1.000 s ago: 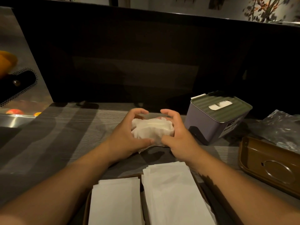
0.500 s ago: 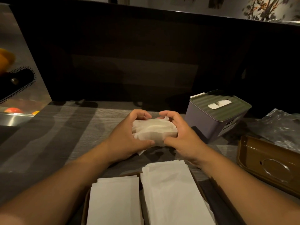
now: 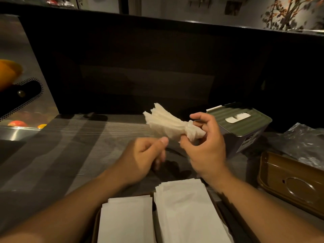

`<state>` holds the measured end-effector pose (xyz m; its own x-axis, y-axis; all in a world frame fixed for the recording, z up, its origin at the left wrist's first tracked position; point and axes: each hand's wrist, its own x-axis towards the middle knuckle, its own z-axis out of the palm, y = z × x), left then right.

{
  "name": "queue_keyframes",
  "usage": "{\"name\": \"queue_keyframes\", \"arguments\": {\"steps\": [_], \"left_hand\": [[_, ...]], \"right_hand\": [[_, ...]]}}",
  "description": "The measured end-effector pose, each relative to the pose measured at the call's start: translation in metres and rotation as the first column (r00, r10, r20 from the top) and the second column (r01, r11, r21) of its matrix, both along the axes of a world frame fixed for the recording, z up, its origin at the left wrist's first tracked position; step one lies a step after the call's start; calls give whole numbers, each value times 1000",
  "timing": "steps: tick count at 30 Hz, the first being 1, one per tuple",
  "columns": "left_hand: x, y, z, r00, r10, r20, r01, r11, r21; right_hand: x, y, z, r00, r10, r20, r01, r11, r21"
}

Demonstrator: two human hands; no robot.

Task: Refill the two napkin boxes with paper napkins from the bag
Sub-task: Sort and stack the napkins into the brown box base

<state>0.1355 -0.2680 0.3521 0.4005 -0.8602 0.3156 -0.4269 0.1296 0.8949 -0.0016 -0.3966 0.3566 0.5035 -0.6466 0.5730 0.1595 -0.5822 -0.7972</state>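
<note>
White bunch of paper napkins (image 3: 168,126) held above the grey wood-grain bench (image 3: 91,142), long axis slanting, fanned end pointing up-left, pinched end lower-right in the right hand (image 3: 205,146), whose grip is clamped on it. Left hand (image 3: 140,158) just beside, fingers loosely curled, holding nothing. Lidded green-topped napkin box (image 3: 245,127) right of it.
</note>
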Motion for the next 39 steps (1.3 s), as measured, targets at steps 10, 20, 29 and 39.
{"name": "queue_keyframes", "arguments": {"steps": [10,20,29,39], "left_hand": [[-9,-3,16,391,-43,-919,5,999,-45],[8,-3,8,278,-54,-959,0,998,-56],[14,-4,4,283,30,-959,72,996,53],[9,-5,8,168,-168,-971,167,976,-140]], "right_hand": [[13,1,-14,919,216,-329,-358,807,-469],[-1,-4,-10,949,225,-219,-305,826,-474],[-8,-5,49,934,300,-196,-304,953,13],[15,-7,88,987,-47,-152,-25,899,-437]]}}
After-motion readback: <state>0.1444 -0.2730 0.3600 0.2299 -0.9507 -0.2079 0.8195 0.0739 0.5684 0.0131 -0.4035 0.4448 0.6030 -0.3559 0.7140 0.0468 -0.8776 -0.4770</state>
